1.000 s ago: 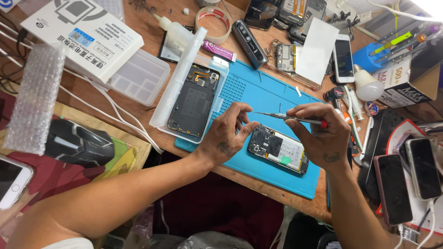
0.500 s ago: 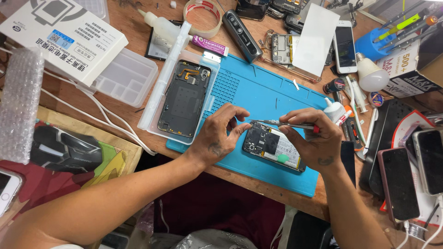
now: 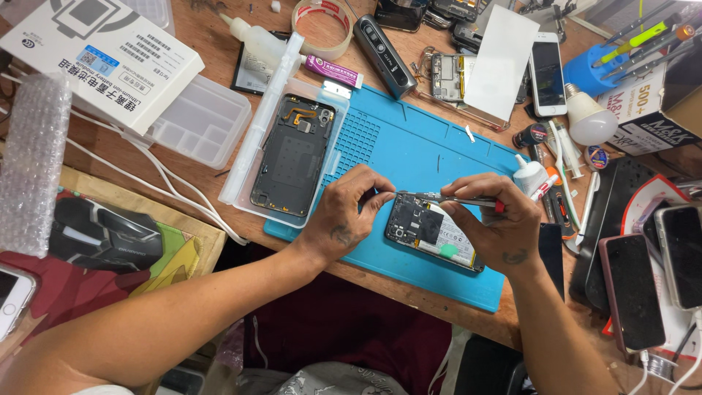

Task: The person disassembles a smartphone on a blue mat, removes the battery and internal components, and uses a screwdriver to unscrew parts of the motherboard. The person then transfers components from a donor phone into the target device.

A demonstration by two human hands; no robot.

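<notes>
An opened phone (image 3: 431,230) lies back-up on the blue work mat (image 3: 409,146), its circuit board and battery showing. My left hand (image 3: 347,212) rests at the phone's top left corner, fingertips pinched at its edge. My right hand (image 3: 497,223) covers the phone's right part and grips metal tweezers (image 3: 439,197) with a red band, their tips pointing left to the phone's top edge beside my left fingers. The phone's removed black back cover (image 3: 294,155) lies inside-up on a clear plastic sheet at the mat's left.
A white box (image 3: 95,55), clear compartment tray (image 3: 201,121), bubble wrap (image 3: 33,161) and a black mouse (image 3: 102,234) are at the left. A tape roll (image 3: 322,25), glue bottle (image 3: 256,40), several phones (image 3: 632,289), a light bulb (image 3: 589,121) and pens crowd the back and right.
The view has shifted and come slightly closer. My hands stay at the opened phone, and the tweezers have dropped lower toward its top edge, closer to my left fingers.
</notes>
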